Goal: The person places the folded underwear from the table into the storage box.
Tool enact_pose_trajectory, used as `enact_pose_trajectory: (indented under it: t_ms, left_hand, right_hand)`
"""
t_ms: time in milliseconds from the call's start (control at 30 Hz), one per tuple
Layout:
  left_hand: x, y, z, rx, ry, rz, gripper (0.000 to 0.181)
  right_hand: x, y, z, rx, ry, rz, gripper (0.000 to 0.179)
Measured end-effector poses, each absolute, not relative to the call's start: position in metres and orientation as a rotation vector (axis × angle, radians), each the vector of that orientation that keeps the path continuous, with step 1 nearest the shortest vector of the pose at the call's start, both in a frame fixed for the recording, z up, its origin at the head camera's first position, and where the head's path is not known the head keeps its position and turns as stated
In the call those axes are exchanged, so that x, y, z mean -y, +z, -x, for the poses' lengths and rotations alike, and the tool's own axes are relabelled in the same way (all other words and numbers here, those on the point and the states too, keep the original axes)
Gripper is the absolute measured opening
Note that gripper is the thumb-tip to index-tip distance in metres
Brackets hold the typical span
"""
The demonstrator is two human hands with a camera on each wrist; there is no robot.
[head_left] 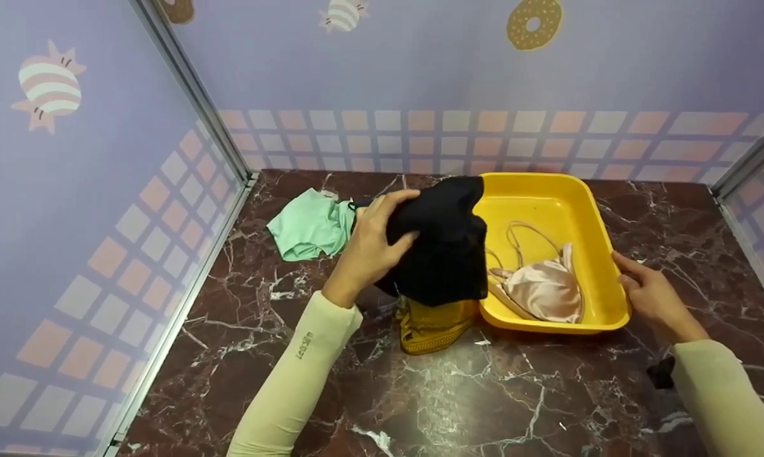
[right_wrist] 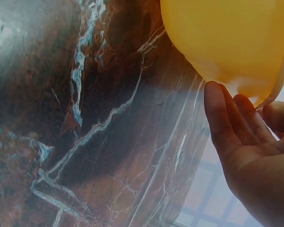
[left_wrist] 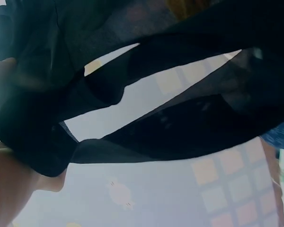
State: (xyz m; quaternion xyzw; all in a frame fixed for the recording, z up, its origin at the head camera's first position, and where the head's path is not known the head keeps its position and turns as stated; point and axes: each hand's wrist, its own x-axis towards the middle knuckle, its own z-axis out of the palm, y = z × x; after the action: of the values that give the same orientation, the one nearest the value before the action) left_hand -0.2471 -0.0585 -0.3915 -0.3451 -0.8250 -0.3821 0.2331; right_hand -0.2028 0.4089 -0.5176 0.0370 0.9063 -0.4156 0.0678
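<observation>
My left hand (head_left: 375, 238) holds up a thin black garment (head_left: 442, 244), pinched between thumb and fingers, by the left side of a yellow plastic tray (head_left: 594, 209). Up close in the left wrist view, the black fabric (left_wrist: 161, 135) hangs in bands with gaps between them. My right hand (head_left: 658, 298) grips the tray's right rim, thumb on the edge and fingers beneath, as the right wrist view shows. In the tray lies a champagne satin bra (head_left: 547, 289) with thin straps. Below the black garment, a mustard-yellow garment (head_left: 435, 330) with patterned trim is partly covered.
Mint-green underpants (head_left: 312, 225) lie on the marbled table (head_left: 470, 406) to the left, with a bit of dark blue cloth behind my left hand. Patterned panels (head_left: 382, 70) close off the back and both sides. A small dark object (head_left: 661, 373) sits by my right sleeve.
</observation>
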Motion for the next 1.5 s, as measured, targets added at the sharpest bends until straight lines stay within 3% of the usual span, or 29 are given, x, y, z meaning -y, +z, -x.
enact_pose_trajectory:
  t_ms: [967, 1233, 1500]
  left_hand:
    - [-0.087, -0.378, 0.270, 2.078, -1.019, 1.036, 0.049]
    - [-0.115, -0.398, 0.273, 2.072, -1.028, 1.048, 0.048]
    - [-0.125, -0.447, 0.270, 2.356, -0.974, 1.072, 0.053]
  right_hand:
    - [-0.409, -0.518, 0.204, -2.718, -1.284, -0.138, 0.050]
    - [-0.407, -0.519, 0.204, -2.777, -1.234, -0.096, 0.050]
    - [-0.411, -0.519, 0.204, -2.783, -1.239, -0.077, 0.049]
